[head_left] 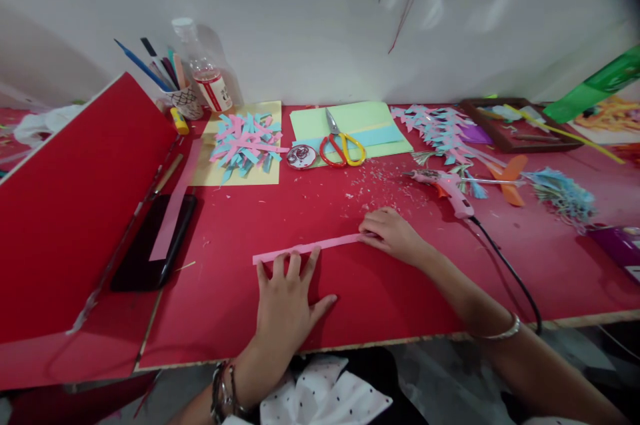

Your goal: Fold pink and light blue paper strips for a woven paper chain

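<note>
A narrow pink paper strip [337,241] lies nearly level across the red tabletop in front of me. My left hand [284,298] is spread over its left part, fingertips pressing along the lower edge and thumb stretched out to the right. At the strip's right end, the closed fingers of my right hand [393,235] pinch the paper, hiding that tip. Beyond the strip lie scissors [341,145] with one red and one yellow handle, partly on pale green paper [305,121]. A pink glue gun [447,188] rests to the right of my right hand.
At the left, a black phone [135,245] lies under another pink strip [175,215], beside a tilted red board [85,211]. Pink and blue paper pieces [245,145] are heaped on yellow paper. A bottle [210,78], a pen cup [185,103] and a brown tray [515,145] stand farther back.
</note>
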`<state>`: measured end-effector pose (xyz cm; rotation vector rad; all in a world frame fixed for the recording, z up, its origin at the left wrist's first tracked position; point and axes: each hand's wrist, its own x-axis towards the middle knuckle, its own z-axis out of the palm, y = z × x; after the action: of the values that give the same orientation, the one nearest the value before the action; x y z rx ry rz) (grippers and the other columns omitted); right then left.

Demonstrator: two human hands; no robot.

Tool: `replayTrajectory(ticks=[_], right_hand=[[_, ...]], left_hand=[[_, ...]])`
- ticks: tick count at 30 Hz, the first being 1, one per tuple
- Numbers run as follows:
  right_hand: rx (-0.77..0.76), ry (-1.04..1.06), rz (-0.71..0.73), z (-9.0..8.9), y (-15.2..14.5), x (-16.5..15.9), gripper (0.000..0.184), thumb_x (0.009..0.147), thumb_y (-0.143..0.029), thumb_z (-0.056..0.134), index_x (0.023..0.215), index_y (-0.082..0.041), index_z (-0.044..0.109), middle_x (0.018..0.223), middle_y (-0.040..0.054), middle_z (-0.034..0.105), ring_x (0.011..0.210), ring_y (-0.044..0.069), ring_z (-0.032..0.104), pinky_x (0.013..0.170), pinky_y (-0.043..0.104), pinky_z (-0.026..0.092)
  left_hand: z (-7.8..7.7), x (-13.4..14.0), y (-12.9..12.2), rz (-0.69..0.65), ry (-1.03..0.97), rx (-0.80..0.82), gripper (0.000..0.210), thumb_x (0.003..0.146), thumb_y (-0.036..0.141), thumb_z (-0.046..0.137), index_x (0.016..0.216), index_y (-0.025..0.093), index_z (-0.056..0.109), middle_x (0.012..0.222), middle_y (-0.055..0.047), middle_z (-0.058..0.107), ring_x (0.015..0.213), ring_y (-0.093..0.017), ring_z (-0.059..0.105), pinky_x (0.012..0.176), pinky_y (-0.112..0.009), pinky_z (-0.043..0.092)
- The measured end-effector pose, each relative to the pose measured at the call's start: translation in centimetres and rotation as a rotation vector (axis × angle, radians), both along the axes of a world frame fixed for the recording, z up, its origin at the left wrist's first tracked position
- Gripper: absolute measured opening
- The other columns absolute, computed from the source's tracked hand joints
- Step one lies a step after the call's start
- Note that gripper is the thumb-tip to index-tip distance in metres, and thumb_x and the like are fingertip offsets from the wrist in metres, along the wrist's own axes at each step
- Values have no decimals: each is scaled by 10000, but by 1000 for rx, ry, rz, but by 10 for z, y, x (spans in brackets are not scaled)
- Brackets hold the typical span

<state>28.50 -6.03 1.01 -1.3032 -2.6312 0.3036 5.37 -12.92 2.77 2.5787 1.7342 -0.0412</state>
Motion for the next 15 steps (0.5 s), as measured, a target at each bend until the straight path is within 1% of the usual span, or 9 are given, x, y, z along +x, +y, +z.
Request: replayTrajectory(ticks=[4, 9, 15], right_hand=[[-7, 8, -67, 1, -4, 9, 197, 813, -298, 401, 682, -174, 479, 684, 5, 529, 660, 124, 460, 655, 265, 261], [6, 10, -167, 2, -9, 23, 190, 799, -309, 420, 688, -169, 486, 695, 21, 513, 670, 137, 462, 622, 264, 268], [22, 65, -273, -5, -10, 41, 216, 789, -333, 433, 657, -169, 482, 689, 35, 488, 661, 148, 443, 592, 263, 308]], left_hand=[[0, 0, 0, -4, 7, 2, 630, 715, 555, 399, 1264, 269, 285, 1109, -98, 416, 1010, -302, 340, 879, -549, 196], [0, -1, 0, -6, 22, -12, 625, 720, 551, 393, 1266, 270, 278, 1120, -97, 414, 1014, -306, 336, 877, -543, 205], [0, 0, 0, -9, 35, -9, 626, 722, 551, 389, 1269, 269, 271, 1119, -96, 417, 1013, -306, 339, 877, -541, 207]])
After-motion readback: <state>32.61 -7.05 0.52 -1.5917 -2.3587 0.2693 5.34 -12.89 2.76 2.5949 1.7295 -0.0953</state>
